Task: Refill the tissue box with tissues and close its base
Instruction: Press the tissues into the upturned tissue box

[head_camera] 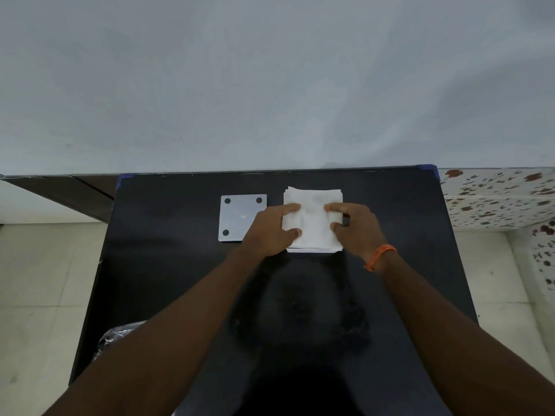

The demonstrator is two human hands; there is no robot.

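1. A crumpled plastic bag point(120, 334) lies at the near left edge of the black table point(168, 280), well behind both hands.
2. An orange thread band point(380, 256) circles the right wrist.
3. The left hand point(270, 228) presses on the left side of the white tissues point(313, 219), thumb and forefinger spread over the top sheet, fingers not curled shut.
4. The right hand point(356, 228) presses on the right side likewise, thumb and fingers pinching the paper's edge.
5. Whether a box sits under the stack cannot be told.
6. Just left of the left hand lies a flat white base plate point(237, 219) with dark round pads, partly covered by that hand.
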